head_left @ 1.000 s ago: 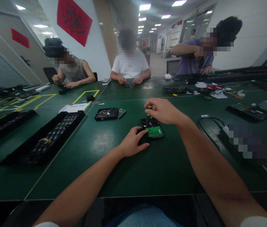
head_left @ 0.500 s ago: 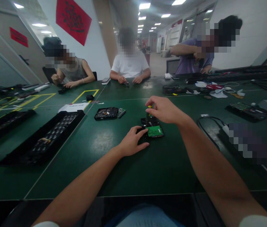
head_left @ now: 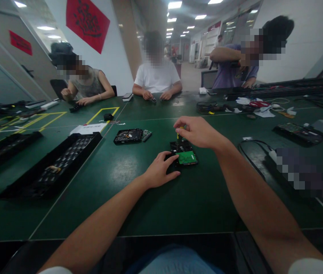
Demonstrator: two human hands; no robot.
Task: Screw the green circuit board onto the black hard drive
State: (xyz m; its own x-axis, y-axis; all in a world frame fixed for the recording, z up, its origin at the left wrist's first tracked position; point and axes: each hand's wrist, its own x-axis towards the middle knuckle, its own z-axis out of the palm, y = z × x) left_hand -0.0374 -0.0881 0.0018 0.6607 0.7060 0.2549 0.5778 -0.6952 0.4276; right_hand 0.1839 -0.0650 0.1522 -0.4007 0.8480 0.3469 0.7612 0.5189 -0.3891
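Observation:
A hard drive (head_left: 184,146) with a green circuit board (head_left: 187,157) lies on the green table in front of me. My left hand (head_left: 161,170) rests at its left side with fingers spread. The index fingertip touches the edge of the board, while the thumb stays apart, low over the table. Above the far part of the drive, my right hand (head_left: 198,130) is closed round the yellow handle of a screwdriver (head_left: 178,135), held upright with its shaft pointing down. Where its tip meets the drive is too small to make out.
Farther left lie another hard drive (head_left: 128,136) and a loose circuit board (head_left: 146,135). A long black tray (head_left: 72,163) stands at left. At right are a further drive (head_left: 298,134) and a cable (head_left: 254,141). Three people sit across the table.
My right hand has shifted very slightly left, and its fingers have turned a little on the screwdriver handle. The left hand and the drive stay in place.

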